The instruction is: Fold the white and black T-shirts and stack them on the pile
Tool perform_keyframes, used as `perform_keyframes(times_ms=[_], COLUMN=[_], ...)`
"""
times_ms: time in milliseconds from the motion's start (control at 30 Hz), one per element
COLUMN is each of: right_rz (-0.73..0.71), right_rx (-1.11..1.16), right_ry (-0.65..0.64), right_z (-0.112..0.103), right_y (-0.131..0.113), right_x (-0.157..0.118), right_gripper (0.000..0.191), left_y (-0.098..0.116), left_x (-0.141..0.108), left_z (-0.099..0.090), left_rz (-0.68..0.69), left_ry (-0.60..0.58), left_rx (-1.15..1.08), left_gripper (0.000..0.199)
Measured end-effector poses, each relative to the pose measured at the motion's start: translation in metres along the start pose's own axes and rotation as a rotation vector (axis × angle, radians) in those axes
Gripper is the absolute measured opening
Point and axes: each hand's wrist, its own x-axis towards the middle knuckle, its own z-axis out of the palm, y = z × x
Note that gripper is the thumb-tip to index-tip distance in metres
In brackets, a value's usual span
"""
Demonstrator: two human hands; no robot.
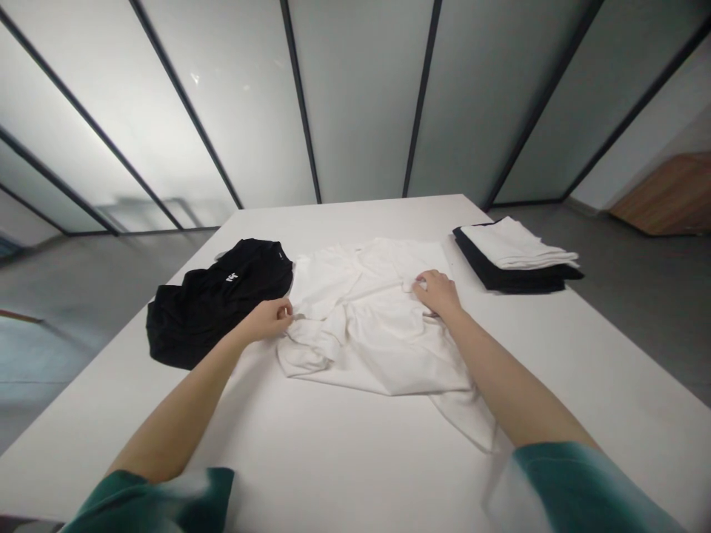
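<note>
A white T-shirt [383,340] lies rumpled on the table in front of me, with loose folds along its near side and one corner trailing toward the lower right. At its left edge my left hand [272,318] is closed, fingers curled in a pinch on the cloth. My right hand [438,292] pinches the shirt's right side, a bit farther away from me. The fingertips of both hands are partly hidden by fabric and by the fingers themselves.
To the left, a black T-shirt [222,303] with a small white print lies loosely bunched. A stack of folded white cloth [514,244] over folded black cloth [500,277] rests at the right edge of the white table [333,459]. Frosted panels [361,96] stand behind.
</note>
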Motion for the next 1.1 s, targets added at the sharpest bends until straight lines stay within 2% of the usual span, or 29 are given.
perform_keyframes(times_ms=[33, 67, 100, 200, 267, 433, 533, 600, 700, 767, 833, 900, 1000, 1033, 1100], right_rz=[-0.001, -0.001, 0.0, 0.003, 0.002, -0.002, -0.002, -0.004, -0.003, -0.004, -0.015, -0.024, -0.026, -0.025, -0.025], right_rx=[0.002, 0.003, 0.004, 0.002, 0.002, 0.013, 0.024, 0.025, 0.026, 0.033, 0.044, 0.053, 0.06, 0.059, 0.048], right_ry=[0.001, 0.003, 0.005, 0.002, -0.002, -0.001, 0.013, 0.022, 0.026, 0.028, 0.03, 0.028, 0.026, 0.032, 0.064], right_z=[0.0, 0.0, -0.001, -0.002, -0.002, -0.001, 0.001, 0.001, 0.001, 0.002, 0.002, 0.003, 0.003, 0.002, 0.001], right_y=[0.0, 0.0, -0.001, -0.002, -0.002, 0.0, 0.001, 0.001, 0.0, 0.0, 0.001, 0.001, 0.002, 0.003, 0.003], right_x=[0.0, 0.0, -0.001, -0.002, -0.003, -0.004, -0.005, -0.005, -0.006, -0.006, -0.006, -0.006, -0.006, -0.006, -0.006], right_gripper=[0.032, 0.032, 0.032, 0.032, 0.032, 0.03, 0.029, 0.028, 0.028, 0.028, 0.028, 0.028, 0.029, 0.03, 0.032], left_y=[-0.002, -0.004, -0.006, -0.011, -0.012, -0.012, -0.015, -0.019, -0.024, -0.025, -0.022, -0.014, 0.005, 0.012, 0.026], left_x=[0.005, 0.013, 0.024, 0.07, 0.104, 0.169, 0.191, 0.202, 0.213, 0.215, 0.211, 0.201, 0.176, 0.167, 0.146], left_z=[-0.007, -0.013, -0.019, -0.028, -0.028, -0.02, -0.021, -0.025, -0.031, -0.031, -0.026, -0.016, 0.003, 0.01, 0.022], left_rz=[0.035, 0.058, 0.065, 0.022, -0.033, -0.133, -0.169, -0.177, -0.212, -0.267, -0.328, -0.333, -0.204, -0.151, -0.065], left_ry=[-0.064, -0.075, -0.033, 0.19, 0.216, 0.067, -0.068, -0.089, -0.058, -0.008, 0.083, 0.219, 0.387, 0.389, 0.308], left_rx=[-0.025, -0.042, -0.046, 0.031, 0.132, 0.392, 0.476, 0.5, 0.509, 0.477, 0.425, 0.397, 0.412, 0.422, 0.445], left_gripper=[0.024, 0.029, 0.033, 0.034, 0.04, 0.056, 0.047, 0.035, 0.027, 0.029, 0.036, 0.043, 0.046, 0.045, 0.041])
